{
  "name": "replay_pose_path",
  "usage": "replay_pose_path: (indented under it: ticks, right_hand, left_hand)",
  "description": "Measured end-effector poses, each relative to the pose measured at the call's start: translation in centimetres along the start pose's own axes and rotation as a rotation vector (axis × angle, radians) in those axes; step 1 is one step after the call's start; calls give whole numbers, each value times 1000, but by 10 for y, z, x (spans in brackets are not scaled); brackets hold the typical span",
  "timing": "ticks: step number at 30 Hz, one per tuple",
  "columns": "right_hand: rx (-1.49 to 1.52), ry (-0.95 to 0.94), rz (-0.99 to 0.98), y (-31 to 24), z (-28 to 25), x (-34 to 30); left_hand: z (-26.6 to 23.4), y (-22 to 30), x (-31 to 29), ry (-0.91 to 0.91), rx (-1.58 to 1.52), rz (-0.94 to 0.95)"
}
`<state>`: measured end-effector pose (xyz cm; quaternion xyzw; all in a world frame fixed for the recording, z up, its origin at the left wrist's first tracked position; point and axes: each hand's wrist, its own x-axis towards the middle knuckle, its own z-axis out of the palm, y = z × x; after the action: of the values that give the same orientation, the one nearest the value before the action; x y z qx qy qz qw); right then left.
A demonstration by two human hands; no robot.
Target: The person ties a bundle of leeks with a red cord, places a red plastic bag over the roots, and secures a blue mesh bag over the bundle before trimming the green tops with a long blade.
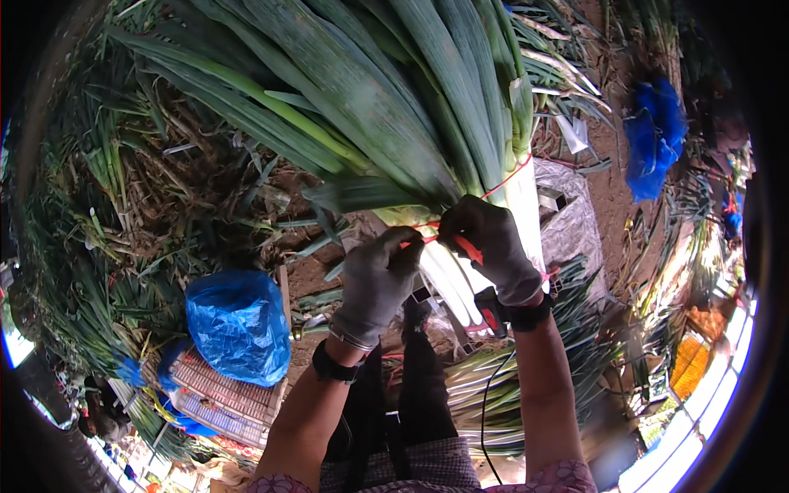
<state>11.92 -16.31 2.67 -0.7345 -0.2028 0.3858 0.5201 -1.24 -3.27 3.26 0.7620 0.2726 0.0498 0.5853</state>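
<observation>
A large bundle of long green onions [353, 90] lies in front of me, its broad green leaves fanned away and its white stalks [448, 279] toward me. A red tie [518, 171] runs across the bundle where green meets white. My left hand [376, 275], in a grey glove, pinches the tie at the bundle's near left. My right hand [491, 246], gloved alike, is closed on the tie just beside it, with a red strip showing below the fingers. The two hands nearly touch. A second red tie shows lower on the stalks, partly hidden by my right wrist.
Loose green onions [82, 222] heap up at the left, and more [592, 329] lie at the lower right. A blue plastic covering [238, 324] sits on a slatted crate [218, 382]. Farther right are a silvery sheet [579, 222] and a blue bag [655, 140]. A black cord [486, 403] hangs near my legs.
</observation>
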Motion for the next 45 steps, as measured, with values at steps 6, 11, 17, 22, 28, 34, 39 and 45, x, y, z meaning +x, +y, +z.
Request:
replay_pose_path:
  ticks: [6, 11, 17, 22, 28, 34, 39, 45]
  right_hand:
    - [-559, 493, -483, 9, 23, 2]
    - [-392, 637, -428, 20, 39, -1]
    - [-271, 551, -393, 31, 39, -7]
    - [-237, 475, -330, 23, 27, -8]
    - [-105, 490, -125, 18, 28, -16]
    - [-326, 616, -157, 42, 19, -14]
    - [273, 628, 5, 12, 30, -16]
    - [246, 228, 235, -6, 12, -7]
  left_hand:
    - [3, 2, 14, 195, -140, 103]
    - [4, -3, 26, 60, -54, 225]
    - [10, -14, 33, -30, -40, 303]
    - [5, -14, 43, -44, 102, 383]
    - [10, -14, 39, -32, 138, 424]
    - [-24, -43, 19, 120, 387, 280]
    - [-15, -34, 5, 200, -34, 67]
    - [-6, -39, 9, -235, -1136, -382]
